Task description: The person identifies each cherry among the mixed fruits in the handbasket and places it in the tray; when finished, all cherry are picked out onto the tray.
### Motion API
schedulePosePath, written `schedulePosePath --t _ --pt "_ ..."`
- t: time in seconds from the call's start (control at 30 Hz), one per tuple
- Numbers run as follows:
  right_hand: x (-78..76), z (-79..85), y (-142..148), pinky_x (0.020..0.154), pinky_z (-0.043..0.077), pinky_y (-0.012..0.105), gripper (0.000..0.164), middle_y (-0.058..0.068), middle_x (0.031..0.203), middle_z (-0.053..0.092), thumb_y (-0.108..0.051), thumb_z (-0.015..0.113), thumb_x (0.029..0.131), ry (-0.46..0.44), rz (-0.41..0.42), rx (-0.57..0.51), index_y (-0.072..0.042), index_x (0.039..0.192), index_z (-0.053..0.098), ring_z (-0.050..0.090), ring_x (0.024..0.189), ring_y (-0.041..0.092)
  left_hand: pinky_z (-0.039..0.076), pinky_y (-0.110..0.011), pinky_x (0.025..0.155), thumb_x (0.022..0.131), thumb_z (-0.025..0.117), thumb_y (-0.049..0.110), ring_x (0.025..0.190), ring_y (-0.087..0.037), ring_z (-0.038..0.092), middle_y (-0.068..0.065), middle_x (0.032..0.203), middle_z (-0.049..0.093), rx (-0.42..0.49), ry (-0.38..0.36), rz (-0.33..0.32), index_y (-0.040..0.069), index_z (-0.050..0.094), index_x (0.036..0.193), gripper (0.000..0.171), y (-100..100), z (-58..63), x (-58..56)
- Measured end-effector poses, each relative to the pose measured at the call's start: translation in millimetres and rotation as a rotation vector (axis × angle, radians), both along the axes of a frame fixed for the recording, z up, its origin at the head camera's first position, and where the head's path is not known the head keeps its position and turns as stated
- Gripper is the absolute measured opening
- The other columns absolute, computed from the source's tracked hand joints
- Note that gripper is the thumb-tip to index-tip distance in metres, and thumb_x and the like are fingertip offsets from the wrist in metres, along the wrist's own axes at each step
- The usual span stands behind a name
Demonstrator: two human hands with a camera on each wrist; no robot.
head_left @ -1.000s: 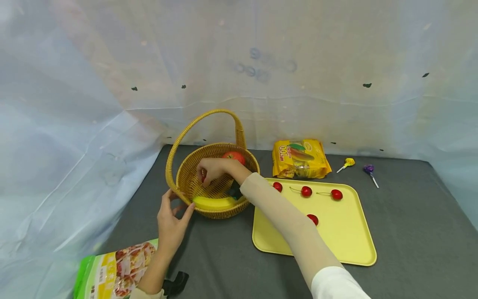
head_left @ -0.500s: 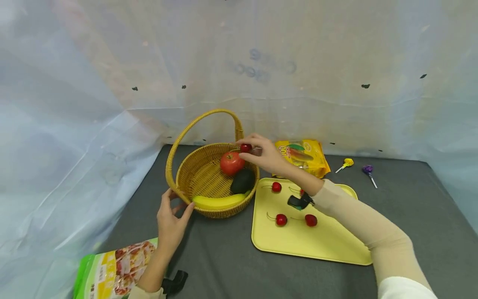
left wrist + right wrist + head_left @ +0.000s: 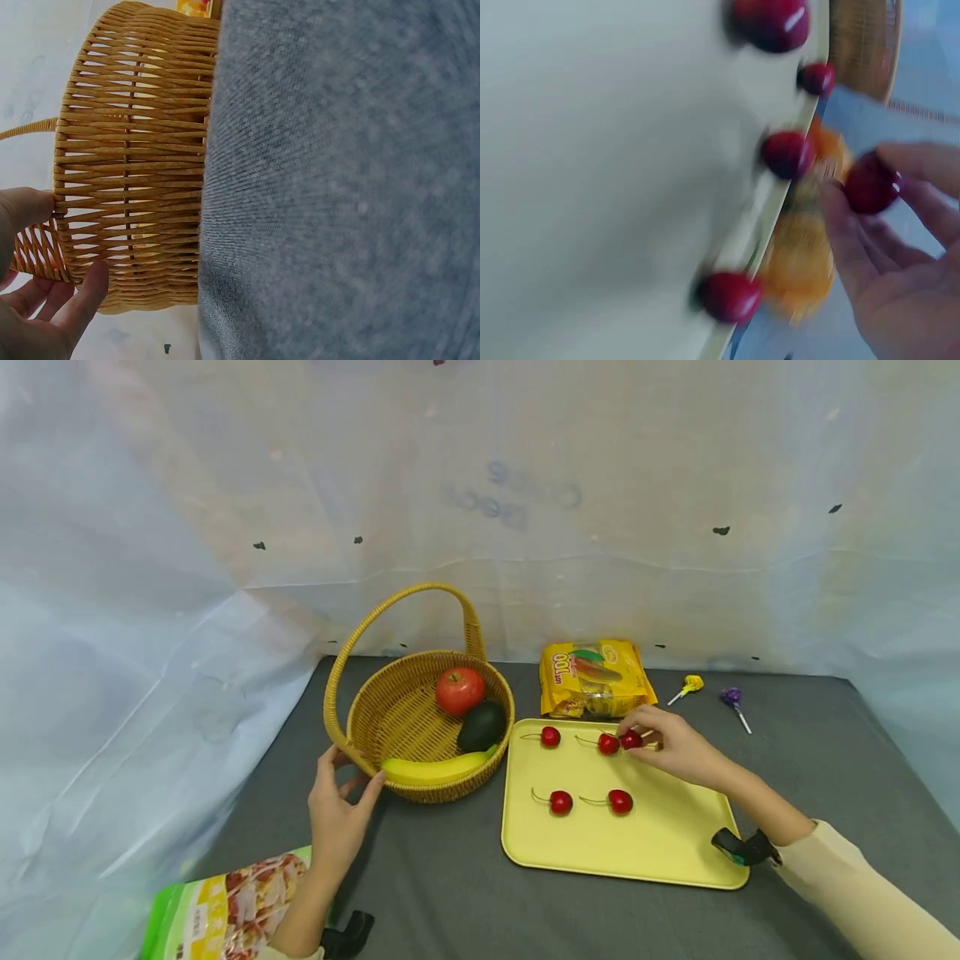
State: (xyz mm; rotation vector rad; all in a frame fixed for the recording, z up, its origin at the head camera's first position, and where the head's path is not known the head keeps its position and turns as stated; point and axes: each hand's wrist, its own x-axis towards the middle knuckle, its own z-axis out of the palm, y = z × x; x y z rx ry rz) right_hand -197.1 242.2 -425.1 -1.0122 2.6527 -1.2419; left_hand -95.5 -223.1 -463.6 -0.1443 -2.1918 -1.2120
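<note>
My right hand [image 3: 671, 747] pinches a dark red cherry [image 3: 871, 183] between thumb and fingers, above the far right part of the yellow tray [image 3: 660, 852]. Several more cherries with stems lie on the tray, among them one [image 3: 608, 743] just left of the held one and another [image 3: 730, 296] that the hand mostly hides in the head view. My left hand [image 3: 337, 814] holds the near left rim of the wicker basket [image 3: 135, 165], thumb and fingers on either side of the rim. Inside the basket are a red apple-like fruit [image 3: 460, 691], a dark avocado [image 3: 482, 727] and a banana [image 3: 435, 770].
A yellow snack bag [image 3: 596, 677] stands behind the tray. Two lollipops, one yellow [image 3: 692, 683] and one purple [image 3: 732, 697], lie to its right. At the near left, under my left forearm, is a green-edged food bag [image 3: 225, 906]. A plastic sheet [image 3: 480, 543] hangs behind the table.
My right hand has come out of the basket, carrying the cherry rightward over the tray. My left hand has stayed on the basket rim, and the basket has not moved.
</note>
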Motion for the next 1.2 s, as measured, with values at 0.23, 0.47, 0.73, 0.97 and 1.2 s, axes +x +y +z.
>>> schedulePosePath --t 0.23,0.47,0.73,0.97,1.2 --pt "21.5 -6.6 40.6 0.074 0.057 0.03 0.018 0.004 0.1 0.066 0.001 0.073 0.088 -0.031 0.042 0.066 -0.004 0.105 0.069 0.061 0.086 0.013 0.052 -0.014 0.087 0.085 0.075 -0.006 0.113 -0.032 0.054 -0.024 0.123 0.054 0.003 0.0 -0.004 -0.007 0.042 0.143 0.067 -1.0 2.6 1.0" --pt "38.0 -19.6 52.4 0.072 0.053 0.03 0.02 0.001 0.097 0.065 -0.005 0.076 0.087 -0.148 0.092 0.102 -0.009 0.104 0.068 0.059 0.086 0.015 0.053 -0.014 0.086 0.081 0.077 -0.01 0.113 -0.031 0.054 -0.024 0.123 0.054 -0.003 0.008 0.012 -0.004 0.042 0.144 0.072 -1.8 -0.4 0.8" --pt "42.3 -23.6 55.7 0.068 0.049 0.026 0.021 0.0 0.098 0.064 -0.009 0.079 0.085 -0.197 0.087 0.129 -0.009 0.101 0.066 0.053 0.084 0.012 0.053 -0.017 0.087 0.086 0.076 -0.004 0.115 -0.032 0.054 -0.023 0.124 0.053 0.014 0.0 -0.018 -0.003 0.041 0.145 0.069 1.1 3.2 1.8" --pt "42.8 -26.3 58.1 0.068 0.048 0.027 0.027 0.001 0.098 0.064 -0.015 0.081 0.085 -0.205 0.117 0.125 -0.006 0.106 0.066 0.054 0.084 0.014 0.053 -0.016 0.087 0.085 0.075 -0.006 0.114 -0.036 0.054 -0.023 0.123 0.053 0.017 -0.004 -0.013 -0.007 0.04 0.144 0.068 2.0 0.8 4.3" --pt "42.7 -19.8 57.1 0.074 0.052 0.029 0.033 0.004 0.105 0.066 -0.018 0.078 0.088 -0.236 0.112 0.141 -0.003 0.114 0.065 0.057 0.09 0.016 0.052 -0.013 0.088 0.085 0.075 -0.006 0.113 -0.036 0.054 -0.024 0.123 0.053 0.013 0.009 -0.016 -0.006 0.041 0.144 0.068 -1.3 0.8 4.6"
